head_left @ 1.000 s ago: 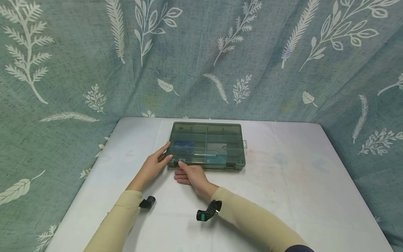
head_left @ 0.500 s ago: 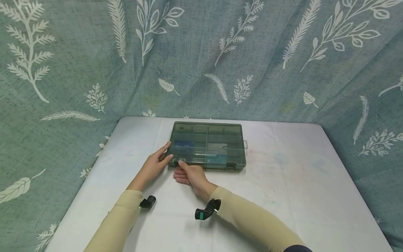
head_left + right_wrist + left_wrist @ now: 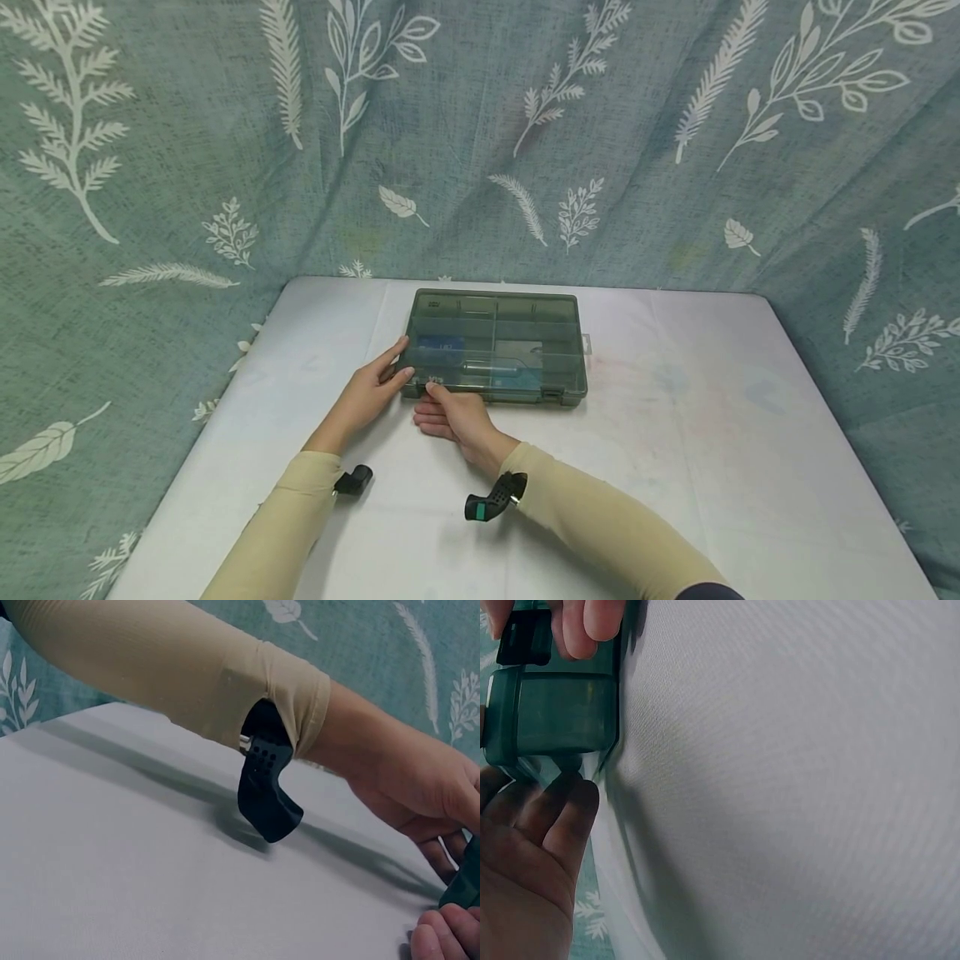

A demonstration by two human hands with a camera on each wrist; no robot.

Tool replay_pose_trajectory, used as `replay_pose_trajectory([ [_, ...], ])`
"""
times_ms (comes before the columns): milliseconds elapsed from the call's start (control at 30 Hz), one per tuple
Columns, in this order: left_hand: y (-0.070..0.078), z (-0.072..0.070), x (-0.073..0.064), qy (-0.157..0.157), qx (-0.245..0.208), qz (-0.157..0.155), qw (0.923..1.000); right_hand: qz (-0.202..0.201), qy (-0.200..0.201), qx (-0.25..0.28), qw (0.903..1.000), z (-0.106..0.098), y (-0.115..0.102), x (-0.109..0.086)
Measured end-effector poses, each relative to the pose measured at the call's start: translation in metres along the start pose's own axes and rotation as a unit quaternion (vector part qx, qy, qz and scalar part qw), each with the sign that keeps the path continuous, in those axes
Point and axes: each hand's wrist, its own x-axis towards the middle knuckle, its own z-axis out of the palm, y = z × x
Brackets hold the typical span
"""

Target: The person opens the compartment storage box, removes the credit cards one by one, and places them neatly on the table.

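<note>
A transparent dark-green compartment box (image 3: 536, 308) lies flat on the table with its lid down. My left hand (image 3: 362, 397) holds its left end, the thumb on the lid's front corner and the fingers along the side. In the left wrist view, the left fingers (image 3: 562, 817) touch the end wall. My right hand (image 3: 461, 422) is at the front edge, thumb at the left front latch (image 3: 525, 637), fingers in front of the box. Through the lid I see a dark blue packet (image 3: 441, 348), a light blue item (image 3: 517, 377) and a slim clear rod-like thing (image 3: 480, 367).
White cloth covers the table (image 3: 675, 467). A green-grey leaf-print curtain (image 3: 465, 125) hangs behind and at both sides. A second front latch (image 3: 552, 393) is near the right corner, and a clear tab (image 3: 587, 343) sticks out at the right. Black wrist devices (image 3: 495, 497) are on both forearms.
</note>
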Motion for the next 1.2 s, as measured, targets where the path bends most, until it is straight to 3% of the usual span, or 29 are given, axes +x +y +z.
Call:
replay_pose_trajectory([
  [700, 0.0009, -0.0016, -0.0013, -0.003, 0.002, -0.002, 1.0000, 0.001, -0.008, 0.002, 1.0000, -0.0012, 0.0029, -0.0001],
  [1200, -0.0002, -0.0009, -0.0004, -0.003, -0.001, -0.002, 1.0000, -0.021, -0.029, -0.035, 0.9987, -0.0043, 0.0048, -0.0026],
])
